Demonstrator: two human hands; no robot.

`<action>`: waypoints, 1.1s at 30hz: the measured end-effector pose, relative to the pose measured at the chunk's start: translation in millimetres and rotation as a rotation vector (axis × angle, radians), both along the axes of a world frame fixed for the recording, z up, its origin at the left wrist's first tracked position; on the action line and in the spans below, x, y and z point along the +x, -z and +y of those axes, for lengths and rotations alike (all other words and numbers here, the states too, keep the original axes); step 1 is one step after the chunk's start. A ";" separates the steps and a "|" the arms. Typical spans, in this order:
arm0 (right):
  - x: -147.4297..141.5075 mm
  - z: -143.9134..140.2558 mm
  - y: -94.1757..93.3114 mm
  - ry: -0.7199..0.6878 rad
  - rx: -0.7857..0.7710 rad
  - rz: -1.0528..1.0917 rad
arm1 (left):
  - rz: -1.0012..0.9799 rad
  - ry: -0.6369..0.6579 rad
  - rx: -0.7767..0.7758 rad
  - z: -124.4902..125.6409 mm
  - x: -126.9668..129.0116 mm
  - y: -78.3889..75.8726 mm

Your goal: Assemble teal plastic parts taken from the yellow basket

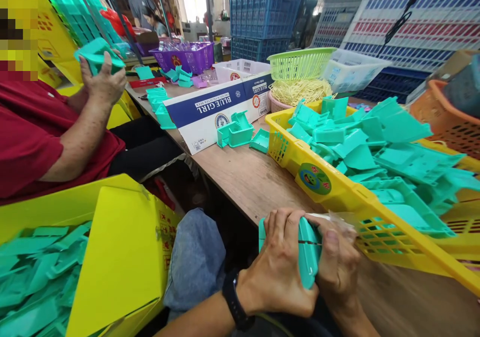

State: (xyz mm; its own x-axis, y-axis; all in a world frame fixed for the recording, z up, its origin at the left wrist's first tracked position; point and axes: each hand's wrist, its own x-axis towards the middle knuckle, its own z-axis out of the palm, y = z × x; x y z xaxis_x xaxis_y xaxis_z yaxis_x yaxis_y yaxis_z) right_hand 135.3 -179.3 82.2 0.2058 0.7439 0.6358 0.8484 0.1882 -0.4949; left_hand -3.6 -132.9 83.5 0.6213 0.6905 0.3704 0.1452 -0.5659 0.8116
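Note:
My left hand (279,264) and my right hand (337,264) both grip one teal plastic part (308,249) at the near edge of the wooden table (247,177). The left hand covers its left side and wears a black watch at the wrist. The right thumb presses on the part's right side, with a bit of clear plastic film (339,219) beside it. Just to the right stands a yellow basket (337,189) heaped with several teal parts.
A co-worker in a red shirt (41,132) sits at left, a hand (101,79) holding a teal part. A yellow box (112,257) of teal parts is at lower left. A Blue Girl carton (210,114), loose teal pieces (236,132), green, purple and orange baskets lie beyond.

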 end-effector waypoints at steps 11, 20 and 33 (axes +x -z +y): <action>7.1 -5.5 6.1 -0.023 0.011 0.222 | 0.161 0.079 0.179 4.8 -15.1 -2.7; -3.6 -29.6 -10.4 -0.034 -0.018 0.201 | 0.251 -0.263 0.397 1.6 -22.5 -3.7; -23.2 -18.4 -7.6 0.195 -0.036 0.434 | 0.310 -0.365 0.558 -7.6 -11.8 -0.2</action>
